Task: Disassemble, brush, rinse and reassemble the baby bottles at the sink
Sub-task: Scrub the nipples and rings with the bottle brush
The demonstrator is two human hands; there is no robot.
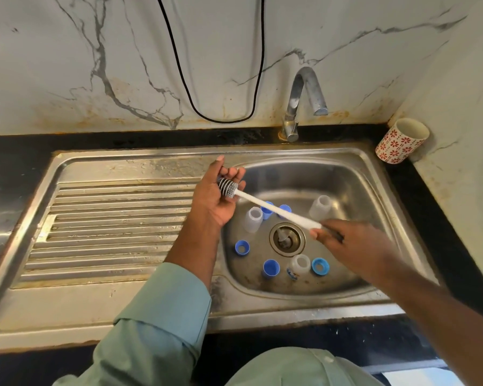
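Note:
My right hand [346, 239] grips the end of a white bottle brush [276, 210] over the steel sink basin [354, 188]. Its grey bristle head [227, 187] lies in the palm of my left hand [218, 196], whose fingers curl loosely around it. Down in the basin lie the bottle parts. A clear bottle [253, 219] sits left of the drain [287, 238], another [320, 207] at the back right, and a third [299, 266] in front. Around them lie a blue ring [242, 247], a lighter blue ring [320, 266] and a blue cap [270, 268].
A steel tap [304, 98] stands behind the basin, its spout over the back right. The ribbed drainboard [117, 227] fills the left. A red-patterned white cup [402, 140] stands on the black counter at the back right corner. A black cable [223, 121] hangs on the marble wall.

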